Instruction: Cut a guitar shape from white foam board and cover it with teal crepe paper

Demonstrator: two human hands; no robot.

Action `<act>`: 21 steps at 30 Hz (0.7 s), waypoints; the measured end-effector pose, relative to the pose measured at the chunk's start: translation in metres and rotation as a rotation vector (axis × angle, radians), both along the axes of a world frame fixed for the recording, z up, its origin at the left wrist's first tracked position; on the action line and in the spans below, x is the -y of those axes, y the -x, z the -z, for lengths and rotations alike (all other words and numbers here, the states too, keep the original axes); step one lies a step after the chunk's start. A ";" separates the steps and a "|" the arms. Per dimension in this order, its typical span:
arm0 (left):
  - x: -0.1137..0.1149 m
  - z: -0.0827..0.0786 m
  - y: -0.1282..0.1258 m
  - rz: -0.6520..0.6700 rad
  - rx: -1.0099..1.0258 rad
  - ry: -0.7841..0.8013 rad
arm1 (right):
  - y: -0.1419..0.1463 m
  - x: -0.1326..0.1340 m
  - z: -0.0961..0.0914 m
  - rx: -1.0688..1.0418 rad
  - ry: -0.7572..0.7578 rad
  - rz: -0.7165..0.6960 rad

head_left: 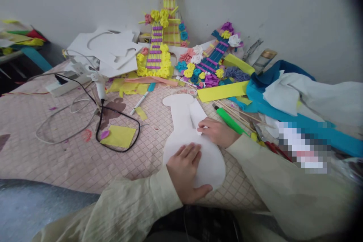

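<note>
A white guitar-shaped board (pixel 181 115) lies on the tablecloth in front of me, its rounded body toward me and its neck pointing away. My left hand (pixel 185 172) rests flat on the body, fingers stretched out and thumb spread to the side. At the right edge, where neck meets body, my right hand (pixel 217 132) has its fingers closed on a bit of white board. A loose white strip of board (pixel 197 110) stretches beside the neck, up from those fingers. How far the strip is joined to the guitar shape is hard to see.
Paper-flower guitars (pixel 154 56) lean at the wall. A hot glue gun (pixel 100 87) with a looped cord and a power strip (pixel 64 83) lie left. To the right are a green utility knife (pixel 229 120), red-handled scissors (pixel 276 150) and blue crepe paper (pixel 306 121).
</note>
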State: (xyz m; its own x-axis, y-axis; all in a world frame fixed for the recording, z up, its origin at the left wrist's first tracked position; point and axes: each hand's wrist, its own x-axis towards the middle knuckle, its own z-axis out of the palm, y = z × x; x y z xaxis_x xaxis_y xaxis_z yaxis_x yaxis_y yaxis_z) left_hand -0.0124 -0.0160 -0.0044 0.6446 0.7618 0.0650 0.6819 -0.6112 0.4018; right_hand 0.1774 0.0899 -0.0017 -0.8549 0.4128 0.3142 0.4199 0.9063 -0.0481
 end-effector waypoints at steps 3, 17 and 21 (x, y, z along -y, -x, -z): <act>0.001 0.001 -0.002 -0.015 -0.004 -0.008 | -0.011 0.010 -0.002 0.038 0.040 -0.004; 0.001 0.000 -0.002 -0.008 -0.007 -0.025 | -0.017 0.013 0.002 -0.057 0.065 0.013; 0.000 0.003 -0.001 0.004 0.002 -0.045 | -0.011 0.012 0.002 -0.037 0.061 0.071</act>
